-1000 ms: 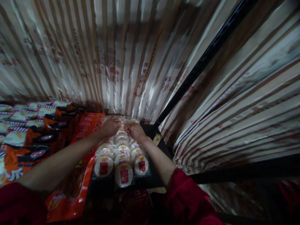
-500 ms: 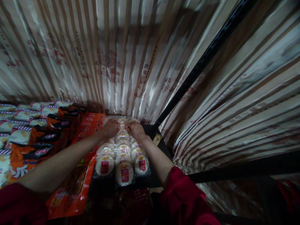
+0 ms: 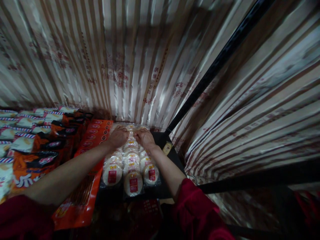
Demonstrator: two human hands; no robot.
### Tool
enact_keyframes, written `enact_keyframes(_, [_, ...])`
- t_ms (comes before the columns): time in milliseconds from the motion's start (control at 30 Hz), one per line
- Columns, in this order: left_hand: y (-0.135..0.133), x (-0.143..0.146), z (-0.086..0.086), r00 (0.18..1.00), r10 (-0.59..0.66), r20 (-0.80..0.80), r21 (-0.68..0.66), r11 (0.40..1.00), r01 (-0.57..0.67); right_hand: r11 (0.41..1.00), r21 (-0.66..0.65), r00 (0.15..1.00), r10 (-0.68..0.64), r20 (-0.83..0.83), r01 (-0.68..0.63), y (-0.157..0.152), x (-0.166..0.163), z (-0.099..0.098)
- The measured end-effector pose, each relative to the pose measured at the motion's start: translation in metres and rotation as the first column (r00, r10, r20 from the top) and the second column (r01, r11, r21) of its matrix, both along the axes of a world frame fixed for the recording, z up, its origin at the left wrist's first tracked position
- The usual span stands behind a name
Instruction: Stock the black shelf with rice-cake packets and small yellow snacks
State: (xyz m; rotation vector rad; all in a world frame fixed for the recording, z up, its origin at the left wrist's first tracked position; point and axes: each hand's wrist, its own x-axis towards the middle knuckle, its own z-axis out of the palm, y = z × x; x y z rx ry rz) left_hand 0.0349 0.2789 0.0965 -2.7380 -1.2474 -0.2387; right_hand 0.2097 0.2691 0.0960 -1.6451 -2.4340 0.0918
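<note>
Left grip (image 3: 119, 136), right grip (image 3: 145, 137): over wrapped discs (image 3: 133, 183), closure unclear | shelf margin (image 3: 159, 138) rightward

This looks like a shop or its stock area: matching white, orange and black plastic snack bags (image 3: 47, 145) lie in rows at left, beside a flat orange plastic packet (image 3: 87, 190) and columns of clear-wrapped round pale biscuits (image 3: 131, 163) on a black shelf (image 3: 162, 137).

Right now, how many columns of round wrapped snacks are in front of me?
3: left column beside the orange-red pack, middle column, and right column. The left hand and right hand cover parts toward the back, so more could be hidden.
</note>
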Motion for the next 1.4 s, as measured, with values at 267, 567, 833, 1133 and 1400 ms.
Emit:
enact_keyframes(267, [-0.002,0.001,-0.002,0.997,0.055,0.049,-0.004,0.998,-0.055,0.995,0.098,0.999,0.032,-0.034,-0.028,-0.011,0.001,-0.004])
enact_keyframes(567, [-0.001,0.001,-0.008,0.992,0.078,0.096,-0.012,0.997,-0.077,0.973,0.026,0.97,0.229,-0.086,-0.228,-0.019,0.009,-0.003])
enact_keyframes(833, [-0.002,0.002,-0.008,0.991,0.094,0.096,-0.017,0.996,-0.092,0.98,-0.094,0.981,0.167,-0.101,-0.177,-0.016,0.007,-0.008])
enact_keyframes(1133, [-0.005,0.001,-0.002,0.989,0.106,0.101,-0.032,0.994,-0.103,0.978,-0.064,0.98,0.193,-0.057,-0.197,-0.018,0.004,-0.006])
enact_keyframes(1400, [-0.01,-0.005,-0.002,0.991,-0.005,0.137,-0.053,0.999,0.013,0.988,-0.047,0.989,0.15,0.012,-0.15,-0.018,0.002,-0.003])
